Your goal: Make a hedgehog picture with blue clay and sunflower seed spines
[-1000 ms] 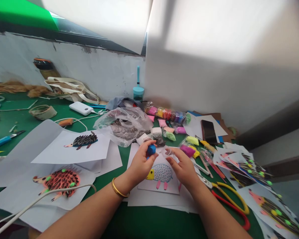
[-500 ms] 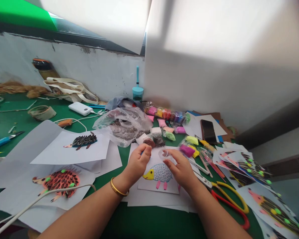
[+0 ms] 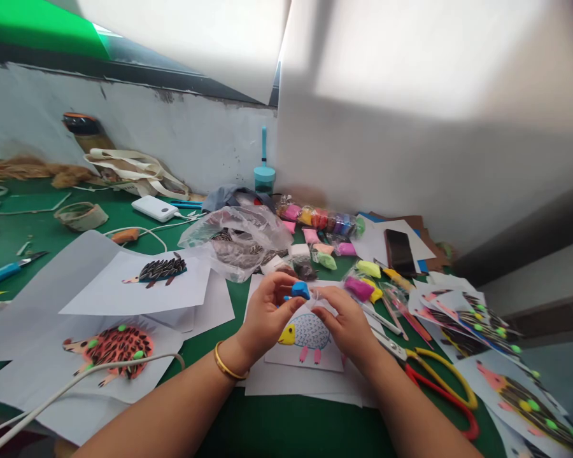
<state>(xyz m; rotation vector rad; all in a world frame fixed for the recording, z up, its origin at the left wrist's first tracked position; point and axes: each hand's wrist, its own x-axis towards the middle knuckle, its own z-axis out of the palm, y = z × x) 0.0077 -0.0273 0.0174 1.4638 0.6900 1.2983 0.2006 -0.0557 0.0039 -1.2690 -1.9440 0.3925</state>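
Observation:
A lump of blue modelling clay [image 3: 300, 291] is pinched between the thumb and fingers of my left hand [image 3: 270, 312]. A further bit of blue shows beside those fingers. My right hand [image 3: 346, 321] is closed on a small clear plastic wrapper [image 3: 316, 294], close against the clay. Below both hands lies a white sheet with a hedgehog picture [image 3: 307, 334]; it has a yellow head, a scaly blue-outlined body and pink feet. My hands hover over its upper part.
Scissors [image 3: 432, 381] with red and yellow handles lie right of my right hand. Packets of coloured clay [image 3: 358, 287], a plastic bag [image 3: 241, 238] of seeds and a phone [image 3: 400, 250] sit behind. Finished hedgehog pictures [image 3: 124, 346] flank both sides, with a white cable [image 3: 90, 369] at left.
My left hand has turned and opened out from a fist, bringing the blue clay into view. It has come closer to my right hand, which has moved little.

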